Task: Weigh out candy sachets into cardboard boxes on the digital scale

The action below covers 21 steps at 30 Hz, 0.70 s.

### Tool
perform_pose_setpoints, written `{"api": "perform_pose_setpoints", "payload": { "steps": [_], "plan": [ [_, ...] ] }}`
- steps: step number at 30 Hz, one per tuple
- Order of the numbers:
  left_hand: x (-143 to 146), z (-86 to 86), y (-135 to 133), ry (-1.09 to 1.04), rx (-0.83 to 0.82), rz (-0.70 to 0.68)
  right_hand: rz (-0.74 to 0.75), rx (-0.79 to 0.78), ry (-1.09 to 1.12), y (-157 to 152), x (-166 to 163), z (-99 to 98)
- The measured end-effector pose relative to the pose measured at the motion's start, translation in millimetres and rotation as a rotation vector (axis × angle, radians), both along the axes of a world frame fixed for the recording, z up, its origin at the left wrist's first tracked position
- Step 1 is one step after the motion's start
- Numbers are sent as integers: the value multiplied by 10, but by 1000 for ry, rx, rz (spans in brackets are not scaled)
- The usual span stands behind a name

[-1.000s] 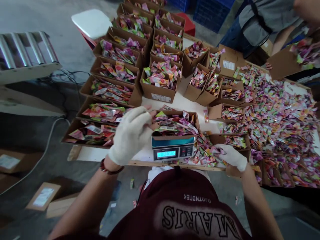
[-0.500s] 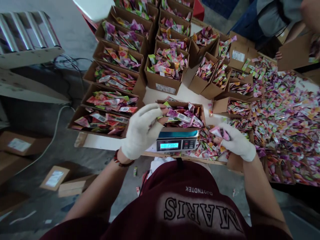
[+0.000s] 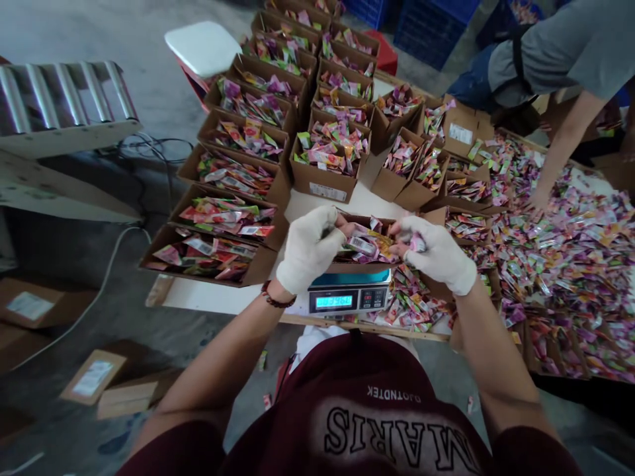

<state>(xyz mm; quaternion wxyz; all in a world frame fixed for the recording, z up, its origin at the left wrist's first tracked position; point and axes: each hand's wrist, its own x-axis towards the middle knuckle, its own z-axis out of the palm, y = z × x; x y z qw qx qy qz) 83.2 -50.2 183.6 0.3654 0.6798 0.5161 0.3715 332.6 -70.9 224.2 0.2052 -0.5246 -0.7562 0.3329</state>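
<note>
A small cardboard box (image 3: 364, 267) filled with colourful snack packets (image 3: 362, 246) rests on a digital scale (image 3: 350, 301) with a lit display. My left hand (image 3: 313, 248), in a white glove with bare fingertips, is at the box's left end. Its fingers are curled together over the packets; what they pinch is hidden. At the box's right end, my right hand (image 3: 439, 254), gloved the same way, closes around a pink packet (image 3: 417, 243). Its fingertips reach over the box's rim.
Filled boxes (image 3: 213, 258) stand in rows at left and behind. Loose packets (image 3: 560, 244) heap across the table's right side, where a co-worker's arm (image 3: 565, 149) reaches in. A roller conveyor (image 3: 64, 99) stands far left; closed cartons (image 3: 94, 380) lie on the floor.
My right hand has moved left from the loose packets to the box, carrying the pink packet. My left hand has shifted right, its fingers closing over the box's left end. The co-worker's arm now reaches into the heap.
</note>
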Motion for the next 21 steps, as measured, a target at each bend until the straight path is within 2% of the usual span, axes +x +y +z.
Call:
{"api": "perform_pose_setpoints", "payload": {
  "steps": [3, 6, 9, 12, 14, 16, 18, 21],
  "plan": [
    [-163, -17, 32, 267, 35, -28, -148, -36, -14, -192, 311, -49],
    [-396, 14, -33, 429, 64, 77, -226, -155, -58, -497, 600, -177],
    [-634, 52, -162, 464, 129, 136, -252, -337, -88, -829, 829, -478],
    [-765, 57, -276, 480, 184, 119, -249, -412, -201, -1108, 1002, -908],
    [-765, 53, -315, 462, 210, 72, -257, -421, -297, -1237, 1097, -1171],
    [-705, 59, -319, 421, 239, 25, -282, -421, -372, -1308, 1177, -1351],
    [-609, 83, -297, 393, 264, -12, -288, -418, -445, -1323, 1237, -1438],
    [-454, 129, -249, 366, 292, -69, -257, -436, -549, -1259, 1263, -1456]
  ]
}}
